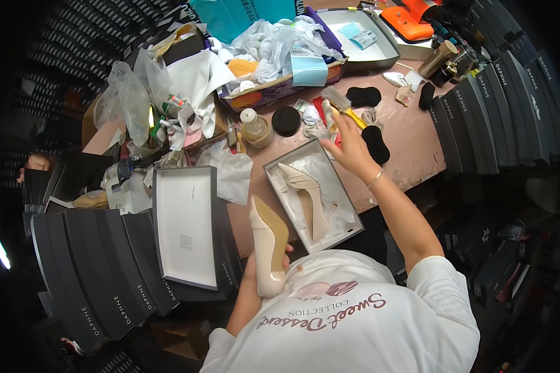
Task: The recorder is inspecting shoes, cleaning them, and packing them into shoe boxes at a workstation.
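My left hand (pixel 250 278) is wrapped round a cream pump (pixel 267 245), holding it upright by my shirt, with its tan sole turned to the right. The shoe covers most of that hand; some fingertips show at its right edge. To the right lies an open grey shoebox (pixel 356 229), white inside, containing a matching cream shoe (pixel 309 200) on thin white paper. Beyond the box my right hand (pixel 350 144) stretches over the table, thumb apart from the fingers. Its fingertips are close to a brush (pixel 353 117) with a yellow handle and grey bristles, among small cloths.
A white-lined box lid (pixel 185 227) leans on dark shoeboxes (pixel 99 267) at left. More shoeboxes (pixel 479 118) line the right. A glass jar (pixel 256 128), a round black tin (pixel 286 120) and black pads (pixel 375 145) stand or lie on the pink table (pixel 410 140). Wrapping clutter (pixel 274 46) fills the back.
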Demonstrator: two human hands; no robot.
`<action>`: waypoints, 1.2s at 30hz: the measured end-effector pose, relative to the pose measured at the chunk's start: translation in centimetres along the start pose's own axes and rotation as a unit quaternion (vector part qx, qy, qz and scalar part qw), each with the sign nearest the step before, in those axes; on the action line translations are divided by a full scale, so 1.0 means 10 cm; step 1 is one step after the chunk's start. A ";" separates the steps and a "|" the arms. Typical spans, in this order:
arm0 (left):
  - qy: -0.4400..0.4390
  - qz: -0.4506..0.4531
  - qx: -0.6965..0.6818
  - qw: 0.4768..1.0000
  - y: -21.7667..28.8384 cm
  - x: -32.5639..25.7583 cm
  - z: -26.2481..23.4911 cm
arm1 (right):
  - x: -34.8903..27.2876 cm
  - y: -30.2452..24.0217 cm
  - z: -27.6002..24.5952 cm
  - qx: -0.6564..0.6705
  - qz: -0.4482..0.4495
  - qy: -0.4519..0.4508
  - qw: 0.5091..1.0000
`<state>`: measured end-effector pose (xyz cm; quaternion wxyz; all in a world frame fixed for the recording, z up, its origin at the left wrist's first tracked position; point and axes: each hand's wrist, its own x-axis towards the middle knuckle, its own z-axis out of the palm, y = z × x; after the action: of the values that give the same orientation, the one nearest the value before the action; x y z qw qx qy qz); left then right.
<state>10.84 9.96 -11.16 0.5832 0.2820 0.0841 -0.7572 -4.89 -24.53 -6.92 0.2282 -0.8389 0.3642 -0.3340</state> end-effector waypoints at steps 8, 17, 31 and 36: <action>0.312 0.182 0.424 0.831 0.26 0.59 -0.45 | -1.79 -0.03 0.74 0.015 0.164 -0.224 0.961; 0.204 0.323 0.340 0.859 0.06 0.38 -0.05 | -1.35 -0.60 -0.01 0.198 0.317 -0.250 0.893; 0.158 0.389 0.376 0.826 -0.08 0.13 0.94 | -1.68 -1.28 -0.05 0.372 0.251 -0.079 0.890; 0.140 0.339 0.359 0.858 -0.10 0.22 0.86 | -1.72 -1.21 -0.08 0.438 0.321 -0.065 0.837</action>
<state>6.76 4.51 -5.44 0.6443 0.5860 -0.2134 -0.4426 -8.76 -3.88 -5.57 0.6895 -0.5068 0.4129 -0.3117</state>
